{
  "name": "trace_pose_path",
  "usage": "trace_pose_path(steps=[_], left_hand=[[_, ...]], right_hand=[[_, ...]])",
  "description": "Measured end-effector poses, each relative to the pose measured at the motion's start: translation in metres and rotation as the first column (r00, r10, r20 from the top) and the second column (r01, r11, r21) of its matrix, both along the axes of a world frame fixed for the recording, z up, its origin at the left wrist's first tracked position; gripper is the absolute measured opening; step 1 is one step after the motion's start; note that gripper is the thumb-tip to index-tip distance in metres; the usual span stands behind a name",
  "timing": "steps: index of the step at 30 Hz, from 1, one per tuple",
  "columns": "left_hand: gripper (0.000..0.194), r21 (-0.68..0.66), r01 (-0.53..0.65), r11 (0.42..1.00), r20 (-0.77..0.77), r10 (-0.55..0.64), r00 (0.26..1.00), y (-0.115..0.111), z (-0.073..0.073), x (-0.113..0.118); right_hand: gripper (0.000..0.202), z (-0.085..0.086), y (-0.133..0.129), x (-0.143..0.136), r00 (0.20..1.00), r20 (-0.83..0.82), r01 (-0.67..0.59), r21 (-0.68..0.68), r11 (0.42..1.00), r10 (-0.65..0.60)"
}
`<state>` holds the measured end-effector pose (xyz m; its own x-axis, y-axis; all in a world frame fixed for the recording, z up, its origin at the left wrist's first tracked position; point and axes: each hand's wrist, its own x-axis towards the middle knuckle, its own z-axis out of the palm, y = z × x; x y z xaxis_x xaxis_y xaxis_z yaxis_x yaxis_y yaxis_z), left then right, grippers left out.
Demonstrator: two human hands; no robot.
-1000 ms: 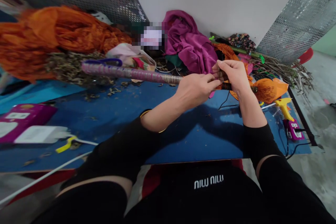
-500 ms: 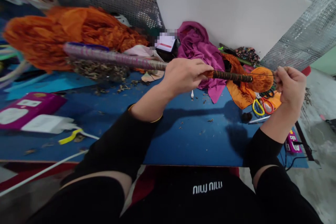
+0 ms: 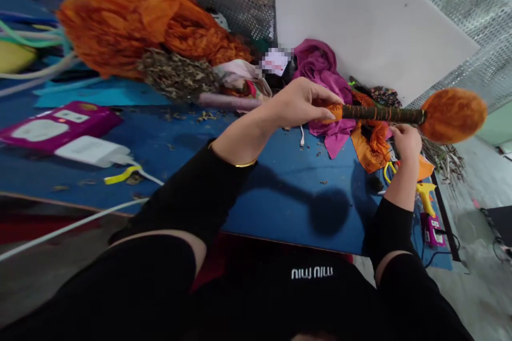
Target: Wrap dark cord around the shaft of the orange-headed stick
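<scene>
My left hand [image 3: 306, 102] grips a stick [image 3: 380, 113] near its orange-wrapped part. The stick is dark green-brown with thin orange thread wound round it, and its right end carries a fuzzy orange ball [image 3: 454, 116]. A pale purple wrapped length [image 3: 230, 102] shows to the left of that hand. Just below the stick, near the ball, my right hand [image 3: 406, 141] is closed with its fingertips pinched; whatever it holds is too small to make out. Beneath it lie an orange cloth [image 3: 366, 154] and yellow scissor handles [image 3: 389, 172].
Orange fabric [image 3: 160, 29] and dried plant bits [image 3: 180, 74] lie at the back left. A magenta power strip [image 3: 64, 125] with a white adapter [image 3: 92, 150] is at the left. Magenta cloth [image 3: 326, 74] and a phone [image 3: 276, 61] stand behind; a yellow glue gun [image 3: 427, 197] is at the right.
The stick and its orange ball have swung so that the ball is farther right and looks larger. My right hand has moved left and down, below the stick. The view has shifted.
</scene>
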<state>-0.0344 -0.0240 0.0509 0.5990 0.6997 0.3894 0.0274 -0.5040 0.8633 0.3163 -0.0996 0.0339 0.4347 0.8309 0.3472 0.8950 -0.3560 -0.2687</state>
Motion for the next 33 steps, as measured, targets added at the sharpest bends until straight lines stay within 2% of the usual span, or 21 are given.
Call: trace_pose_path(steps=[2,3,4,5,7,9,10,11,12,13,15,16,17,19,20,22,24,26,28,30,33], left_hand=[[0.032,-0.109,-0.019,0.994,0.076,0.027,0.997,-0.009,0.002,0.006],[0.031,-0.159,-0.014,0.987,0.103,0.031,0.994,-0.012,0.001,0.009],[0.030,-0.203,-0.009,0.979,0.137,0.037,0.990,-0.014,0.000,0.012],[0.029,-0.245,0.005,0.969,0.167,0.038,0.985,-0.016,-0.001,0.014],[0.030,-0.322,0.044,0.946,0.211,0.027,0.977,-0.018,-0.004,0.018],[0.030,-0.384,0.085,0.919,0.232,0.006,0.973,-0.019,-0.006,0.021],[0.029,-0.410,0.104,0.906,0.236,-0.004,0.972,-0.019,-0.007,0.022],[0.028,-0.433,0.118,0.893,0.242,-0.011,0.970,-0.019,-0.008,0.023],[0.027,-0.455,0.130,0.881,0.250,-0.014,0.968,-0.019,-0.009,0.024],[0.026,-0.474,0.142,0.869,0.260,-0.016,0.966,-0.018,-0.010,0.025],[0.025,-0.503,0.171,0.847,0.290,-0.021,0.957,-0.016,-0.012,0.028],[0.025,-0.511,0.186,0.839,0.305,-0.026,0.952,-0.015,-0.013,0.028],[0.025,-0.515,0.203,0.833,0.317,-0.035,0.948,-0.014,-0.014,0.029],[0.023,-0.519,0.240,0.821,0.338,-0.060,0.939,-0.013,-0.016,0.030],[0.020,-0.520,0.261,0.813,0.349,-0.076,0.934,-0.013,-0.017,0.030],[0.014,-0.524,0.303,0.796,0.371,-0.107,0.923,-0.014,-0.018,0.032],[0.015,-0.535,0.326,0.780,0.374,-0.128,0.919,-0.016,-0.018,0.034],[0.021,-0.553,0.300,0.777,0.354,-0.107,0.929,-0.018,-0.020,0.037],[0.025,-0.569,0.247,0.784,0.325,-0.061,0.944,-0.021,-0.022,0.041],[0.025,-0.575,0.197,0.794,0.301,-0.018,0.953,-0.023,-0.025,0.044],[0.023,-0.571,0.156,0.806,0.270,0.004,0.963,-0.025,-0.029,0.046]], right_hand=[[0.050,0.000,0.001,-0.024,1.000,-0.017,-0.003,0.088,0.996,0.005],[0.050,-0.001,0.001,-0.038,0.993,-0.071,-0.081,0.173,0.982,0.094],[0.051,-0.002,0.001,-0.053,0.962,-0.141,-0.189,0.278,0.942,0.235],[0.052,-0.005,0.002,-0.069,0.894,-0.219,-0.289,0.383,0.877,0.391],[0.051,-0.013,0.004,-0.098,0.687,-0.364,-0.417,0.511,0.751,0.629],[0.054,-0.022,0.007,-0.121,0.452,-0.484,-0.484,0.572,0.662,0.749],[0.059,-0.025,0.008,-0.129,0.362,-0.531,-0.513,0.573,0.639,0.766],[0.062,-0.027,0.008,-0.134,0.306,-0.570,-0.547,0.550,0.631,0.762],[0.062,-0.028,0.007,-0.136,0.291,-0.599,-0.583,0.507,0.635,0.746],[0.059,-0.026,0.004,-0.137,0.319,-0.611,-0.608,0.454,0.651,0.724],[0.055,-0.019,-0.004,-0.135,0.451,-0.554,-0.592,0.401,0.699,0.700],[0.055,-0.015,-0.008,-0.134,0.531,-0.483,-0.547,0.432,0.717,0.696],[0.055,-0.011,-0.013,-0.134,0.601,-0.393,-0.494,0.502,0.710,0.696],[0.050,-0.007,-0.018,-0.137,0.667,-0.231,-0.416,0.674,0.611,0.709],[0.047,-0.007,-0.018,-0.141,0.649,-0.185,-0.399,0.743,0.538,0.738],[0.047,-0.011,-0.015,-0.150,0.527,-0.169,-0.365,0.840,0.401,0.833],[0.049,-0.015,-0.010,-0.156,0.368,-0.219,-0.297,0.893,0.338,0.904],[0.050,-0.017,-0.007,-0.159,0.267,-0.306,-0.208,0.908,0.365,0.914],[0.050,-0.015,-0.008,-0.158,0.240,-0.416,-0.133,0.881,0.454,0.877],[0.048,-0.011,-0.013,-0.157,0.272,-0.499,-0.067,0.843,0.533,0.823],[0.046,-0.007,-0.022,-0.161,0.352,-0.556,-0.011,0.802,0.598,0.753]])
